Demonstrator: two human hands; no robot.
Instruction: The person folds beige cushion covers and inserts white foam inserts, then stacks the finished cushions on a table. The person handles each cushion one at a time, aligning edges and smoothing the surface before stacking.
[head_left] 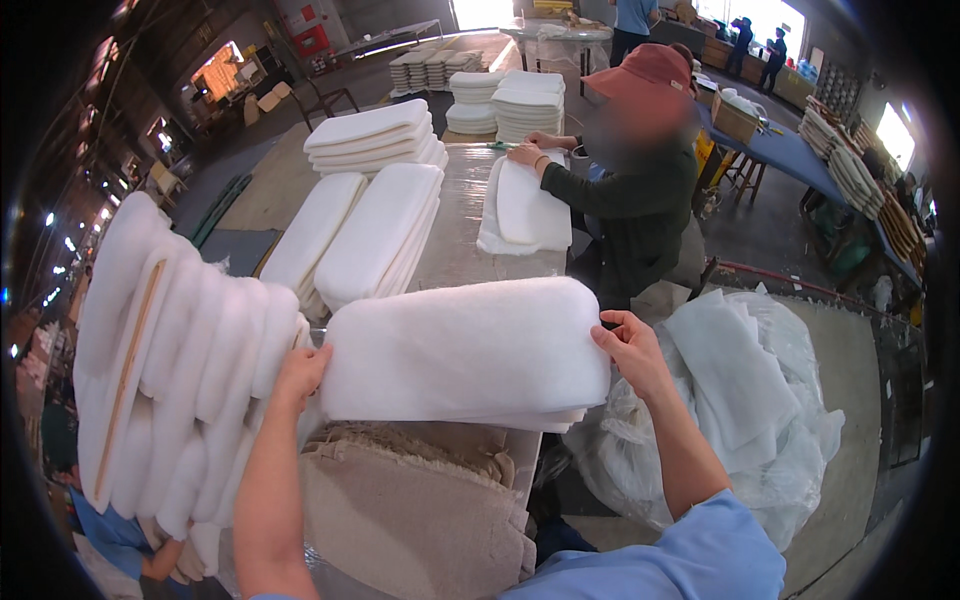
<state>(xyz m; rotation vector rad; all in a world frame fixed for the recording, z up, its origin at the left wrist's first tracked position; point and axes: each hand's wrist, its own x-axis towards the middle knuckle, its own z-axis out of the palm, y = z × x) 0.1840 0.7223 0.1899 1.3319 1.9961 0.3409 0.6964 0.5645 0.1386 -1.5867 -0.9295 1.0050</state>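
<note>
At the far left of the frame a tall pile of white pads (170,370) leans beside your left hand (300,375), which is closed on the left end of a white padded cushion (465,350). The cushion sits mid-frame above a beige cloth (410,500). Your right hand (632,350) grips its right end, with a plastic bag of white sheets (740,400) at the right.

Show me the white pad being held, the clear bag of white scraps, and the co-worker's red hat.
white pad (465,350): head view, middle of its top face.
clear bag (790,470): head view, right side of the plastic.
red hat (645,70): head view, its crown.
</note>
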